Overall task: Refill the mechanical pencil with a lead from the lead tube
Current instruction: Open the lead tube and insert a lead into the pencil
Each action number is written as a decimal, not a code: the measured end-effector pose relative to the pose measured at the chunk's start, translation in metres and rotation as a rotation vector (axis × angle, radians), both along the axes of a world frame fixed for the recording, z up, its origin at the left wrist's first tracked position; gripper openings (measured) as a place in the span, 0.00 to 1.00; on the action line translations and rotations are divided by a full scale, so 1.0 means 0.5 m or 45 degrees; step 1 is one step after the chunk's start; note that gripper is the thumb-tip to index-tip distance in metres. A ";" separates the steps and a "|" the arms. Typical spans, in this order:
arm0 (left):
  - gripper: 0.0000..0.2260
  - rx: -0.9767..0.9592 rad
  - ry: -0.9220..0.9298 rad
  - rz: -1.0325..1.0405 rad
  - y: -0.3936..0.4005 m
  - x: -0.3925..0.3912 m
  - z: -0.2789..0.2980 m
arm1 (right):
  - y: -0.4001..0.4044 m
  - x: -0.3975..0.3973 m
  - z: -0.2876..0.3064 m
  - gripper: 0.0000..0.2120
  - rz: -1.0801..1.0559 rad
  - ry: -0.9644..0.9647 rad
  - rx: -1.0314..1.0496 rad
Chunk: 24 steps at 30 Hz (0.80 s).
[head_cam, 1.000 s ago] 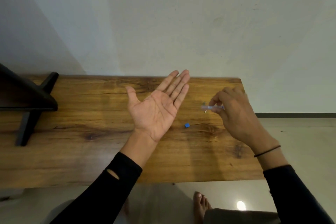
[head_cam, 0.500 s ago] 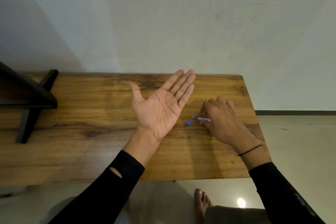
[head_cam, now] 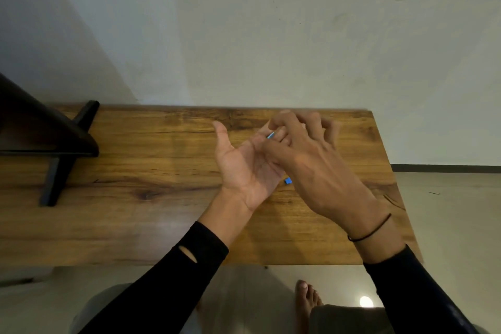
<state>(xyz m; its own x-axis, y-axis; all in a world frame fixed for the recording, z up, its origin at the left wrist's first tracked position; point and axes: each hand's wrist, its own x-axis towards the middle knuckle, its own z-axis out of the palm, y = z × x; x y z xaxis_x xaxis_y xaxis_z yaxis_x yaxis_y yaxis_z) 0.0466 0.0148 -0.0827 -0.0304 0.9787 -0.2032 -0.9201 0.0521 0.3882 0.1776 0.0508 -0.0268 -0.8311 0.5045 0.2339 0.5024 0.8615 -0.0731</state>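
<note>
Left hand (head_cam: 244,168) lies open, palm up, above the wooden table (head_cam: 135,198), right hand (head_cam: 306,160) pinching the lead tube (head_cam: 270,135) over its fingers; tube judged light, slick, best gripped mid-barrel, its leads brittle; blue cap (head_cam: 288,180) rests on table; pencil unseen

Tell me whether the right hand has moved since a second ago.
Yes. The right hand, pinching the lead tube, has moved left from the table's right end and now sits over the open left hand.
</note>
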 end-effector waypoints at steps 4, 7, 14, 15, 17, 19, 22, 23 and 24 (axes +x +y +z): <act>0.54 -0.051 -0.003 -0.038 0.005 0.004 0.006 | 0.003 0.004 0.004 0.22 -0.012 -0.055 0.033; 0.56 -0.104 -0.047 -0.037 0.008 0.006 0.006 | 0.002 0.002 0.009 0.19 -0.021 -0.100 0.039; 0.61 -0.112 -0.007 -0.077 0.012 0.002 0.004 | 0.005 0.002 0.002 0.18 -0.011 -0.073 0.074; 0.61 -0.115 -0.011 -0.080 0.011 0.002 0.004 | 0.007 0.002 -0.002 0.18 -0.015 -0.063 0.072; 0.59 -0.114 -0.034 -0.090 0.008 0.000 0.003 | 0.011 0.004 -0.006 0.15 -0.021 -0.013 0.035; 0.55 -0.090 -0.023 -0.116 0.009 -0.009 0.003 | 0.017 0.006 -0.007 0.08 -0.054 0.139 -0.096; 0.44 -0.203 0.214 -0.060 0.031 -0.027 0.001 | 0.039 0.019 -0.005 0.04 -0.156 0.504 -0.379; 0.36 -0.304 0.505 0.008 0.040 -0.034 0.000 | 0.048 0.024 -0.004 0.03 -0.175 0.636 -0.466; 0.26 -0.394 0.921 0.081 0.046 -0.043 -0.002 | 0.055 0.029 -0.002 0.02 -0.198 0.762 -0.554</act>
<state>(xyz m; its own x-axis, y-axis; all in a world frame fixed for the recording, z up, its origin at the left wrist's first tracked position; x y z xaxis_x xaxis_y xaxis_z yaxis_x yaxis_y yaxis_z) 0.0251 0.0376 -0.0837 -0.3133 0.8729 -0.3740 -0.4492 0.2108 0.8682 0.1923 0.0785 -0.0280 -0.5364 0.7554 0.3763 0.3832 0.6153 -0.6889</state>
